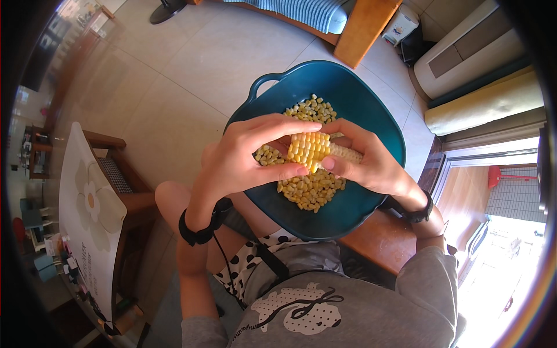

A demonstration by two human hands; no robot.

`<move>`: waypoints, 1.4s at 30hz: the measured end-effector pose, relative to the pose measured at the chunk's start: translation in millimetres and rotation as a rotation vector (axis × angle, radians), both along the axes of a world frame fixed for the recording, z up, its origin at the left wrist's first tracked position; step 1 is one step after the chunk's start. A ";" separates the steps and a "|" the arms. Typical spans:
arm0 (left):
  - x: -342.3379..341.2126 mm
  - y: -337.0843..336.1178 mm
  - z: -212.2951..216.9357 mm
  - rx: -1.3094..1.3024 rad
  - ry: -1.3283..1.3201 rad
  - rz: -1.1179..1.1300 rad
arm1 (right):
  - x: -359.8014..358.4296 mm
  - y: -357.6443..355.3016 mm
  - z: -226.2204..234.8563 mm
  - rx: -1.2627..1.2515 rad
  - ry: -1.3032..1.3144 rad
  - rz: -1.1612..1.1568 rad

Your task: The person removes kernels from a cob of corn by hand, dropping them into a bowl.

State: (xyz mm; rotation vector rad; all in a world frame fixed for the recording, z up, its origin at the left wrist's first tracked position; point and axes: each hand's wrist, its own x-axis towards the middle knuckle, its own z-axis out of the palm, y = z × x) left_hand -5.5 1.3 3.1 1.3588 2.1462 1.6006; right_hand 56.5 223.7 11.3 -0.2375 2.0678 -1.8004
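Observation:
A corn cob [310,149], half covered in yellow kernels and bare at its right end, is held over a dark teal bowl [371,104]. My left hand [243,156] grips its left part, fingers over the top and thumb beneath. My right hand [371,162] holds the stripped right end, thumb pressed at the edge of the kernel rows. Loose kernels [310,188] lie piled in the bowl under the cob. The bowl rests on my lap. Each wrist wears a black band.
A wooden chair [125,197] with a white flower-patterned board [87,214] stands at the left. A tiled floor [174,75] spreads behind the bowl. A wooden bed frame [365,26] and rolled mats [481,101] lie at the top right.

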 end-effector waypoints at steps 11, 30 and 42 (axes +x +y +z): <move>0.8 -1.8 0.7 -0.009 -0.109 -0.009 | -1.5 1.6 2.8 -0.035 -0.036 0.051; 1.2 -0.6 -1.8 -0.015 -0.044 -0.001 | -0.2 0.4 5.4 0.024 -0.037 0.029; -1.1 -3.0 -3.0 0.048 -0.097 -0.008 | -0.4 2.8 3.0 -0.102 -0.104 0.068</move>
